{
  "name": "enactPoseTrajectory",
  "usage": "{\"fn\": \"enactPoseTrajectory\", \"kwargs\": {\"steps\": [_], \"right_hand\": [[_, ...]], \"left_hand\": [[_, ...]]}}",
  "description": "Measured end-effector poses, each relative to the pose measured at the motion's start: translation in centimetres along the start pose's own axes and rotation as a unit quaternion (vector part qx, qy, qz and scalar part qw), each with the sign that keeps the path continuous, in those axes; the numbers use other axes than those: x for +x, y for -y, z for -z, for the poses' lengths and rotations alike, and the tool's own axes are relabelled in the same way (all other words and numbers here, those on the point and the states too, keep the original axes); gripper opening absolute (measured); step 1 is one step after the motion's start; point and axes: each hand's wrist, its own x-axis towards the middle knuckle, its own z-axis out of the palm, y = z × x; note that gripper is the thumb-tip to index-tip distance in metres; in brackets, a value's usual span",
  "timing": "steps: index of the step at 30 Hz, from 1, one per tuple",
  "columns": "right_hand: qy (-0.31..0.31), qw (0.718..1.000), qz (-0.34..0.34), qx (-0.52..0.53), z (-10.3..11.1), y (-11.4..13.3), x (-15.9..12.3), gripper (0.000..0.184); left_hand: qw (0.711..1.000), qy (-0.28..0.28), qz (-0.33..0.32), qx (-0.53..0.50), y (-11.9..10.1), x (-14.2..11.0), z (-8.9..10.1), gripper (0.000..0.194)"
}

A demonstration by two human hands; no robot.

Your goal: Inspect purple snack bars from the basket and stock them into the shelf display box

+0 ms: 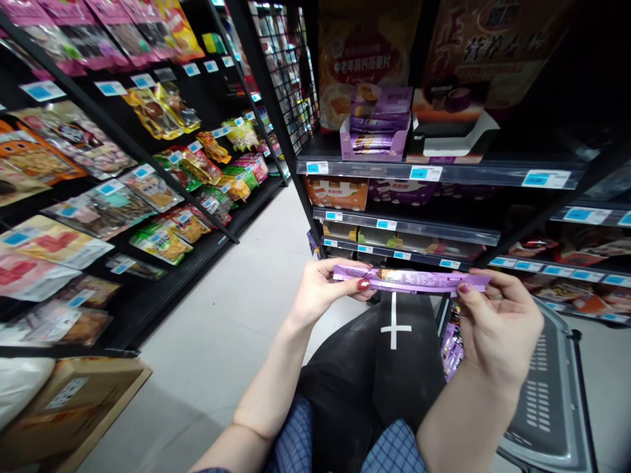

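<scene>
one slim purple packet (417,280), right of frame centre, long axis nearly level; left hand (323,286) pinches its left end, right hand (503,322) its right.

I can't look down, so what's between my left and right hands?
A purple packet spans the gap in the head view, one end held by the left hand, the other by the right hand.

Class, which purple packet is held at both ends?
The slim packet between the left hand and the right hand; those in the display box are untouched.
</scene>
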Motion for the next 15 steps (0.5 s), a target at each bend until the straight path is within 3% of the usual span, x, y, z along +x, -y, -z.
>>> {"fn": "enactPoseTrajectory", "kwargs": {"steps": [8, 15], "right_hand": [[0.009, 1.000, -0.006, -0.004, -0.1, -0.1, 0.0, 0.026], [0.141, 0.978, -0.151, -0.030, 0.0, -2.4, 1.0, 0.029]], "left_hand": [[0.997, -0.043, -0.029, 0.049, -1.1, -1.1, -0.4, 0.018], [0.979, -0.126, -0.112, 0.116, -1.4, -1.6, -0.9, 0.016]]}}
